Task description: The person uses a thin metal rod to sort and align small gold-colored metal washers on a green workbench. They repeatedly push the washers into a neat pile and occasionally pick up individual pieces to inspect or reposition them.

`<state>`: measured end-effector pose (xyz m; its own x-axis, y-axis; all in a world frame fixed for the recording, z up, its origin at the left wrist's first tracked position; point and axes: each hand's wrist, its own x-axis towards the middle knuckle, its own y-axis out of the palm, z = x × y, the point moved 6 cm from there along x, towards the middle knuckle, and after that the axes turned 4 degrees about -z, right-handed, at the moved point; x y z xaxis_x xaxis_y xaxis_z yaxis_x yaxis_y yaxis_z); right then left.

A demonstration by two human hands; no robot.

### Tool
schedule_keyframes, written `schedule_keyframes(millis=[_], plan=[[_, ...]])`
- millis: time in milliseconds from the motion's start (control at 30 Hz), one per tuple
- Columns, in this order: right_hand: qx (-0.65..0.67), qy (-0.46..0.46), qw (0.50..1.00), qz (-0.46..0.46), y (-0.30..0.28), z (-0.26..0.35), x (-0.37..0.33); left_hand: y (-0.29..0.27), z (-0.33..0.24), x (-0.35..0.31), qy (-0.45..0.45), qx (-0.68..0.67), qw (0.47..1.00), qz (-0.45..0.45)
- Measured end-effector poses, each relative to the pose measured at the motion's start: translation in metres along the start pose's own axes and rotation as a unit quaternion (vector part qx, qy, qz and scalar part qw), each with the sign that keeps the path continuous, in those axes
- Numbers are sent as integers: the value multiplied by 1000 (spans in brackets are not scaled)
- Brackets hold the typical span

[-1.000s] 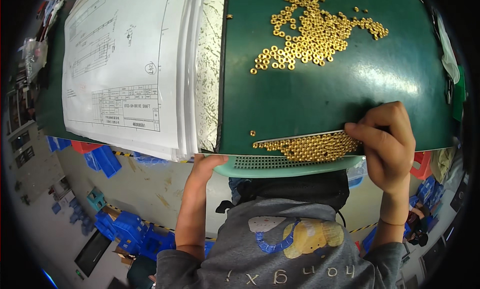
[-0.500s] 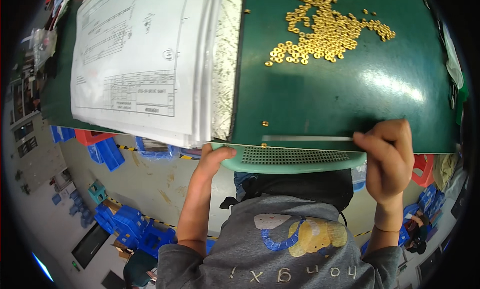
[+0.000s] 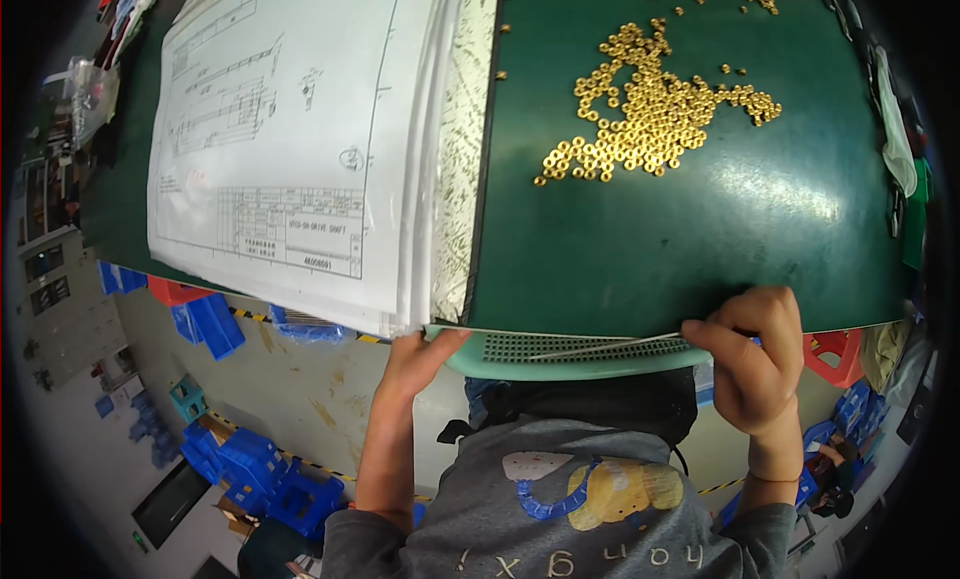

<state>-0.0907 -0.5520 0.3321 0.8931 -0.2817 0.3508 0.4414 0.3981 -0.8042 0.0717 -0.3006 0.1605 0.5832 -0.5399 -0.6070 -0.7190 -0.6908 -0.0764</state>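
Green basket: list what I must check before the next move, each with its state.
1. Left hand on the green basket: ok, it grips the left end.
2. Thin strip in the right hand: ok, pinched at its right end.
3. Basket at the near edge of the table: ok, it sits along that edge.
4. Gold rings in one pile: not ok, several lie apart and more lie farther back.
5. Rings inside the basket: cannot tell, the table edge may hide part of the inside.
6. Papers away from the strip: ok, they lie well to its left.
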Motion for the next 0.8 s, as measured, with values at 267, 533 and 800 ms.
schedule_keyframes(millis=[267, 533, 800], plan=[[-93, 126, 982, -109, -35, -41, -1, -11, -54, -45, 324, 353, 837, -266], [-102, 128, 980, -108, -32, -55, 4, 45, -140, -80, 514, 288, 801, -101], [-102, 128, 982, -91, -32, -53, 5, 84, -184, -44, 547, 252, 797, -39]])
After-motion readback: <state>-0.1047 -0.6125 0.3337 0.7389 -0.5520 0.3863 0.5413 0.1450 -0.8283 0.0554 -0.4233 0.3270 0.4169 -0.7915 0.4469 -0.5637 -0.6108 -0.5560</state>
